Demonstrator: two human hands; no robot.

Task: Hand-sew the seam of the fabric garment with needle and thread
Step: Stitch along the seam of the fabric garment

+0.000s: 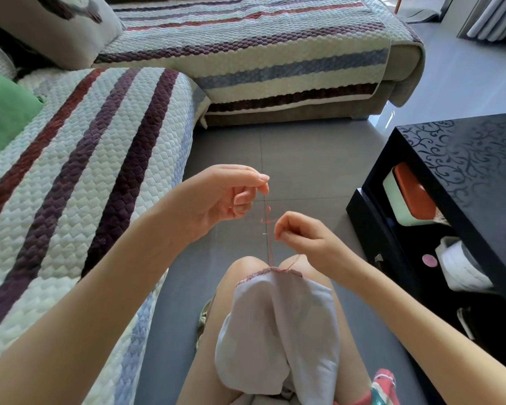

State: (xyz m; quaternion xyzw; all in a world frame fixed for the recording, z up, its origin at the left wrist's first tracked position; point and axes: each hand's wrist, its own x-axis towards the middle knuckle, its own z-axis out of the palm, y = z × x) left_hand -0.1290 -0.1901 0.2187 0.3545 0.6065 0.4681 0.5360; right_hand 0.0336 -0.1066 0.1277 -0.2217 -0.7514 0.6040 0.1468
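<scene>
A pale lilac-white fabric garment [278,331] lies draped over my knees, its far edge showing a row of red stitches. Red thread [268,229] rises from that seam and loops in the air between my hands. My left hand [222,200] is raised above the knees and pinches the upper end of the thread between thumb and forefinger. My right hand [301,235], lower and to the right, pinches the needle [265,234]; its thin tip pokes out to the left of the fingers, through the thread loop.
A quilted striped sofa [85,171] runs along the left and back, with a green cushion [3,112]. A black patterned coffee table [465,159] stands at right, its shelf holding an orange-lidded box [409,194] and white items. Grey tiled floor [289,147] lies between.
</scene>
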